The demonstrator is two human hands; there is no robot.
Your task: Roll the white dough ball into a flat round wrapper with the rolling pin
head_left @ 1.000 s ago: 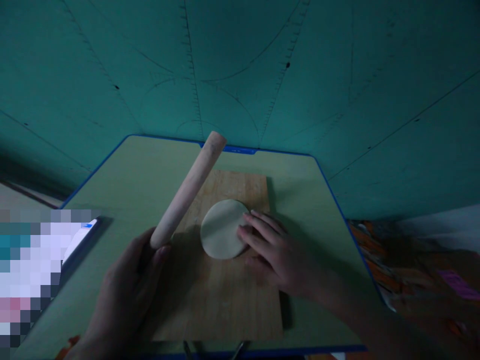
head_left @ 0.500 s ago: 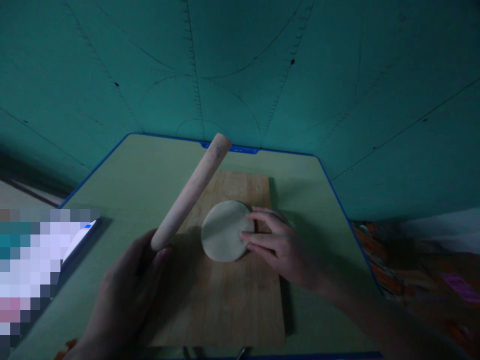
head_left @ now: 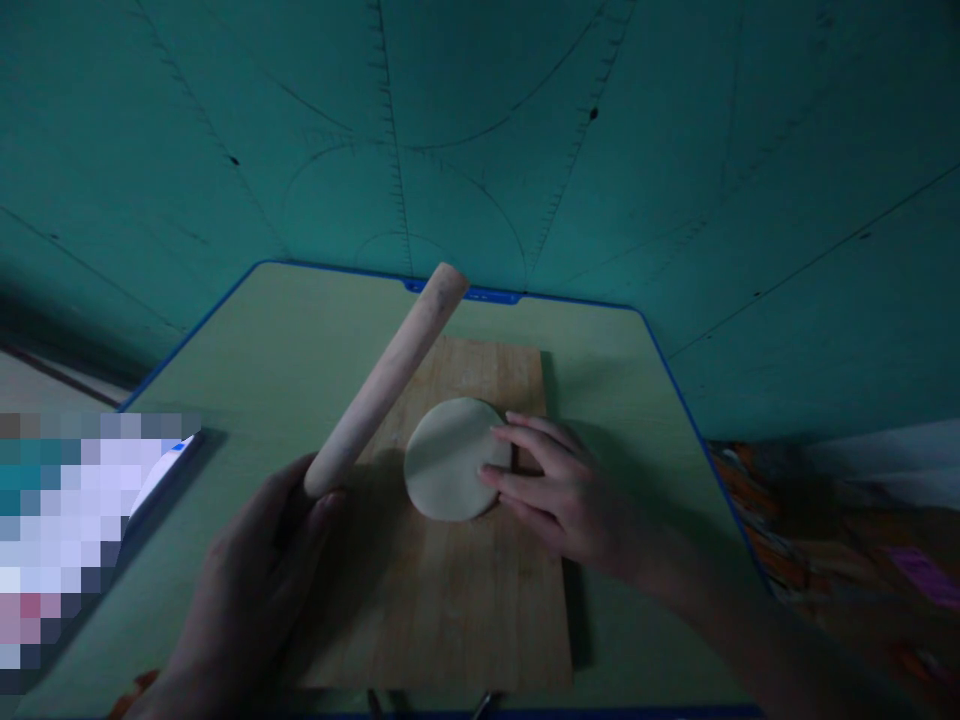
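Observation:
My left hand [head_left: 262, 570] is closed around the lower end of a pale wooden rolling pin [head_left: 386, 385]. The pin slants up and away to the right, its far end raised over the back part of a wooden board [head_left: 465, 610]. On the board lies a flat, round sheet of pale dough [head_left: 450, 465]. My right hand [head_left: 559, 480] grips its right edge, two fingertips resting on top of the sheet; the other fingertips are at the rim and partly hidden. A shadow band crosses the dough.
The board rests on a pale green table [head_left: 315, 320] with a blue rim, against a green wall [head_left: 480, 120] marked with lines and arcs. Two dark thin items [head_left: 486, 705] poke out at the front edge. A pixelated bright area is at left; clutter [head_left: 847, 560] is at right.
Both hands, the rolling pin and the dough keep nearly the same places. The whole view has shifted very slightly.

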